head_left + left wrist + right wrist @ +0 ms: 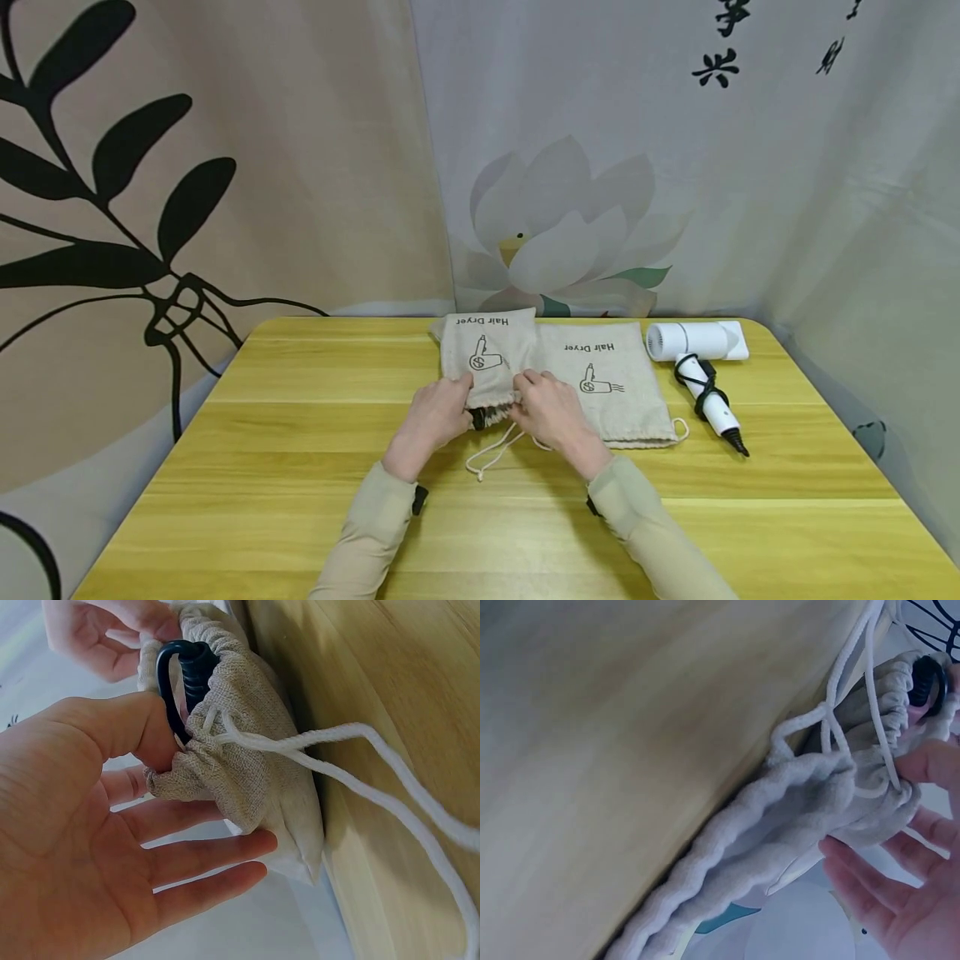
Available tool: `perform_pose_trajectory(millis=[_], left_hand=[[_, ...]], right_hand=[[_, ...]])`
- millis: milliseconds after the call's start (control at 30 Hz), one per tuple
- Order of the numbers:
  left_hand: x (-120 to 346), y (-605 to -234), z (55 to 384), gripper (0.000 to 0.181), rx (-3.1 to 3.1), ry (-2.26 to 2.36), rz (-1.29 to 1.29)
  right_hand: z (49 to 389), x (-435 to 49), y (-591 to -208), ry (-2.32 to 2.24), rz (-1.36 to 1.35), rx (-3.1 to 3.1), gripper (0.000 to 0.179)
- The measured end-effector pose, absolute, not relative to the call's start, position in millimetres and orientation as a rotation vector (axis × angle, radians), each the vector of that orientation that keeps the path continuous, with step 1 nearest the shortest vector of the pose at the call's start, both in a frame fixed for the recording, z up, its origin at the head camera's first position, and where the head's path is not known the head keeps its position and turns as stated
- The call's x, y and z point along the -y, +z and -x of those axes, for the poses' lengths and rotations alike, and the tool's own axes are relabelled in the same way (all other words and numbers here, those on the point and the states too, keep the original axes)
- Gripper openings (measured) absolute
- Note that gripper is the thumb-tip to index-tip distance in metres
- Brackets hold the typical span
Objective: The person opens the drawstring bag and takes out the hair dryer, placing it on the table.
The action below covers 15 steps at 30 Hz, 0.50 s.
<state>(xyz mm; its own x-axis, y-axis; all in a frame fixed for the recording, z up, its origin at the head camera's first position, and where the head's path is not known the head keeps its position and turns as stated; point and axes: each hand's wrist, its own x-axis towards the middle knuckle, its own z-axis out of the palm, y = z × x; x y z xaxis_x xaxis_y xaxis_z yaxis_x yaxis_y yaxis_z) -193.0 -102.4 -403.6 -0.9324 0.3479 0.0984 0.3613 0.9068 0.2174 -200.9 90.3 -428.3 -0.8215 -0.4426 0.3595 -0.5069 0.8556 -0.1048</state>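
A beige drawstring bag (491, 337) printed "Hair Dryer" lies at the back middle of the table, its gathered mouth toward me. My left hand (437, 412) pinches the left edge of that mouth between thumb and forefinger, its other fingers extended along the cloth in the left wrist view. My right hand (552, 408) pinches the right edge. From the mouth pokes a black cable end with a ribbed sleeve (198, 671); whatever else is inside stays hidden. The bag's white drawstring (491, 457) trails onto the wood.
Directly right of the gripped bag, a second beige "Hair Dryer" bag (618, 417) lies flat. At the back right is a white hair dryer (693, 341), its black cord (701, 387) wound round the handle. A printed curtain (337, 167) hangs behind the wooden table (300, 433).
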Motion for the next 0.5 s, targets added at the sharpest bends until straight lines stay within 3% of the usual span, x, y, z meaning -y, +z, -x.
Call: perform_pose_trajectory(millis=[500], left_hand=[[103,-404,194,0.029,3.030,-0.381,0.553]], right_hand=[[201,-102,-428,0.312,-0.695,2.703,0.019]])
